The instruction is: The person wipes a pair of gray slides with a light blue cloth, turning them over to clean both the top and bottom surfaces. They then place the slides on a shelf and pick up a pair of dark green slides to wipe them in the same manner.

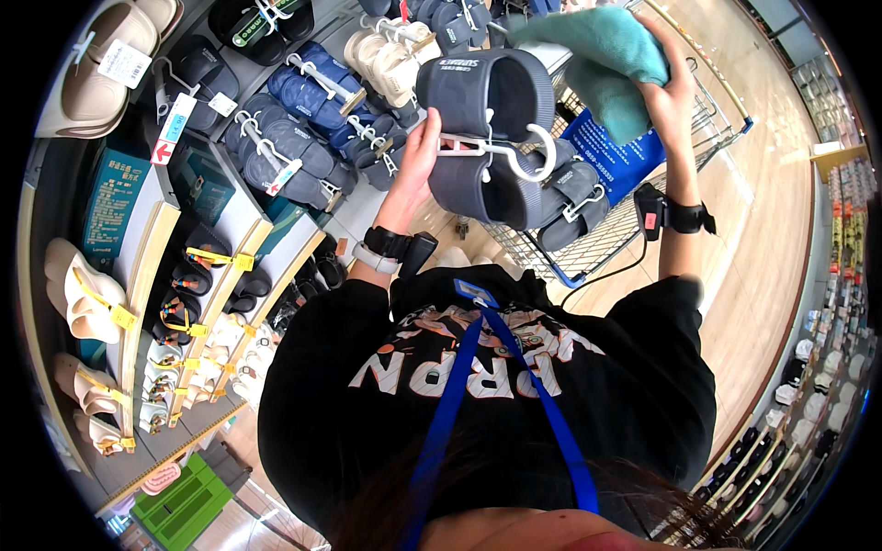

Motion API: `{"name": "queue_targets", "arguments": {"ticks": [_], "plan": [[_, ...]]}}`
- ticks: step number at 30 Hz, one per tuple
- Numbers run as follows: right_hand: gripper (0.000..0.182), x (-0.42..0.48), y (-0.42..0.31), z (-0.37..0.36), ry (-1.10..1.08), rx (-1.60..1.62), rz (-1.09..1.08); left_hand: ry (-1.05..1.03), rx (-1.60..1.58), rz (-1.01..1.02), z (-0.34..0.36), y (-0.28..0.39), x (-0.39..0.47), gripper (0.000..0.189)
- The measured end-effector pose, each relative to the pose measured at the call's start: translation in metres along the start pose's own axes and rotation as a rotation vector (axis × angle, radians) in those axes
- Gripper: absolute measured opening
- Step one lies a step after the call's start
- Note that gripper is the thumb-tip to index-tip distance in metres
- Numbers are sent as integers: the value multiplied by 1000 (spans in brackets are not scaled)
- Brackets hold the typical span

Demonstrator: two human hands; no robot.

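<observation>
My left hand [419,160] grips a pair of dark grey slide sandals [460,93] by one side, near the white plastic hanger [475,146] that joins them. Its hook points to the right. My right hand [667,89] holds a folded green cloth [613,48] up and to the right of the sandals. Below the cloth, a shopping cart [606,237] carries a blue printed sheet or bag [637,162] and more dark slide sandals [572,200] on a white hanger. The held sandals partly hide the cart's near left part.
At the left, a display rack holds hanging navy slides [313,82], grey slides [275,144] and beige slides [389,58]. Shelves with wooden edges [241,275] bear more footwear. A green crate [182,499] stands at the lower left. Stocked shelves [813,399] line the right side.
</observation>
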State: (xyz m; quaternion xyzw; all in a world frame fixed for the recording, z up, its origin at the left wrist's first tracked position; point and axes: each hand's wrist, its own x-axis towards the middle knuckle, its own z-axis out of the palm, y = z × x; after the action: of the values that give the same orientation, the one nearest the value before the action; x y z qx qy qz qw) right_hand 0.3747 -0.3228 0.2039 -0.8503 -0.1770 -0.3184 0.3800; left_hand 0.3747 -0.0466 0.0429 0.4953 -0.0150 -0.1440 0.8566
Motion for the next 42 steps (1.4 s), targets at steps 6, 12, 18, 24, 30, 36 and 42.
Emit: {"name": "queue_targets", "arguments": {"ticks": [6, 12, 18, 24, 30, 36, 42], "plan": [[60, 4, -24, 21, -498, -388, -602, 64, -107, -56, 21, 13, -9, 40], [42, 14, 0, 30, -640, -581, -626, -149, 184, -42, 18, 7, -20, 36], [29, -5, -42, 29, -829, -510, -841, 29, 262, -37, 14, 14, -19, 34], [26, -26, -15, 44, -794, -709, -890, -55, 328, -13, 11, 8, -19, 33], [25, 38, -25, 21, -385, -814, -568, -54, 97, -152, 10, 13, -26, 37], [38, 59, -8, 23, -741, 184, -484, -119, 49, -100, 18, 13, -25, 37], [59, 26, 67, 63, -1093, 483, 261, -17, -497, -342, 7, -7, -38, 42]]}}
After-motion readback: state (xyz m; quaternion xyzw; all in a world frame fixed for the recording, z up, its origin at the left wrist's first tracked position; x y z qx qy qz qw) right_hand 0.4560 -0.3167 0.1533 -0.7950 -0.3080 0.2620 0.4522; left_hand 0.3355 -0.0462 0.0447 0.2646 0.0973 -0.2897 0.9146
